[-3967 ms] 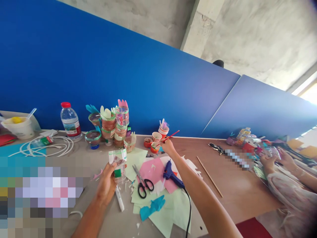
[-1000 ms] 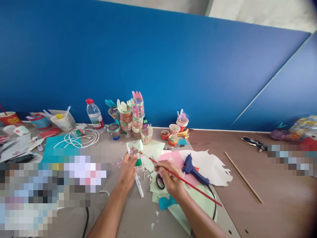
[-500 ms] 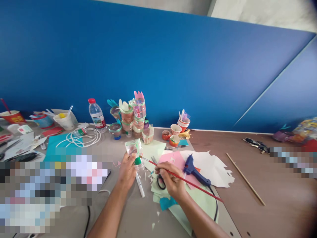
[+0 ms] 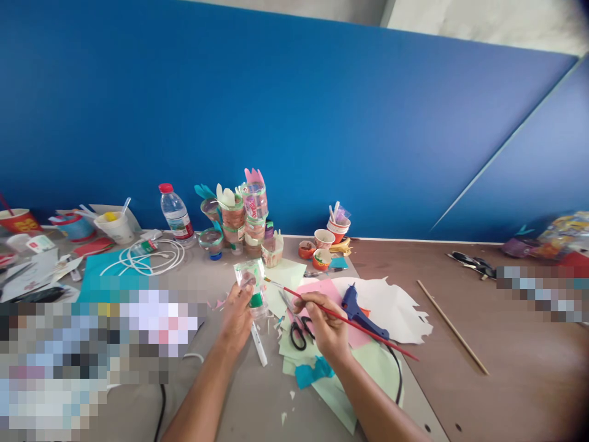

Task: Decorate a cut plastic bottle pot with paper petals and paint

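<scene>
Left of the scissors (image 4: 296,320), the left hand (image 4: 238,313) curls closed around a thin, clear cup (image 4: 256,299); beyond and right of them, the right hand (image 4: 326,324) pinches a slender red brush (image 4: 363,329), its tip close to the cup, contact unclear. The cup looks partly painted, green-flecked near the rim, with much smooth plastic bare, while farther left the banded, petal-topped jars (image 4: 234,216) appear finished; 2 round tubs (image 4: 321,262) behind the scissors seem to hold paint.

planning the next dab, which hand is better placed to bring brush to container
Probably the right hand: it holds the red brush pointed toward the clear container, which the left hand grips.
</scene>
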Tool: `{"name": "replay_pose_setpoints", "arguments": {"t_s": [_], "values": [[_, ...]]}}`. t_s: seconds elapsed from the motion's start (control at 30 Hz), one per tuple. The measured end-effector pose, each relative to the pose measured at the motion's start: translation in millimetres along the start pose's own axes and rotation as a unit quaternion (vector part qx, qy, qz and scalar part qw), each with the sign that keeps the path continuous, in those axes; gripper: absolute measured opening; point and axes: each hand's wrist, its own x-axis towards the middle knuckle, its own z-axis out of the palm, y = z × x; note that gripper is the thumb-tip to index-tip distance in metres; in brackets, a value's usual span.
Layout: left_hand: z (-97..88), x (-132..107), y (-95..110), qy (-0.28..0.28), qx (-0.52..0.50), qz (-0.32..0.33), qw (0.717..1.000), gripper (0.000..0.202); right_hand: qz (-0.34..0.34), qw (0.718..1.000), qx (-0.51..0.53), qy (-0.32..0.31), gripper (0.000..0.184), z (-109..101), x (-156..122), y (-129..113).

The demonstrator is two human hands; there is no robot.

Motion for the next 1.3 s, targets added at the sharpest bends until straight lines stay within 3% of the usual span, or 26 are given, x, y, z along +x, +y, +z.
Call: {"name": "replay_pose_setpoints", "arguments": {"t_s": [0.97, 1.3], "values": [[0.5, -1.1, 0.0, 0.005, 0.026, 0.003, 1.0, 0.037, -0.001, 1.0, -0.001, -0.011, 0.016, -1.4, 0.0, 0.9], [-6.8, 4.2, -4.2, -0.014, 0.021, -0.008, 1.0, 0.05, 0.016, 1.0, 0.005, 0.01, 0.014, -1.6, 1.3, -0.7]]}}
